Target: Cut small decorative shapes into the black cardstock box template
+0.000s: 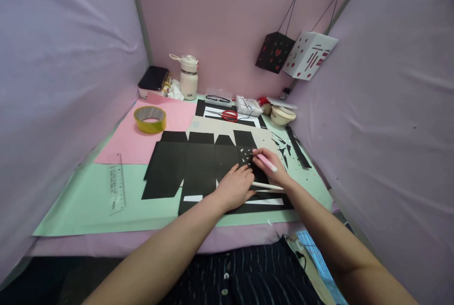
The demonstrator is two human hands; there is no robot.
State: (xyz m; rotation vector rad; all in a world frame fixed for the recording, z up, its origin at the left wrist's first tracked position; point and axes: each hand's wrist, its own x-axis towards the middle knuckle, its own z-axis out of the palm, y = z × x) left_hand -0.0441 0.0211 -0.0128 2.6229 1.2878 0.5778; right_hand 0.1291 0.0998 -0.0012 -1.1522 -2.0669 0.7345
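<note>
A sheet of black card (200,163), cut to a flat box shape with tabs along its edges, lies in front of me. My left hand (234,186) rests flat on its lower right part, fingers stretched out. In my right hand (272,167) is a slim pink craft knife (266,162), its tip pointing down at the right panel. Small white-looking cut-outs (245,155) show in that panel beside the tip, whose blade is too small to make out. A pale stick-like strip (266,185) lies by my left fingertips.
Yellow tape roll (150,127) and clear ruler (116,184) lie left. Red-handled scissors (230,116), a bottle (189,78) and a bowl (283,116) stand behind. Black scraps (283,149) litter the right side. Black (275,53) and white (309,56) box lanterns hang above.
</note>
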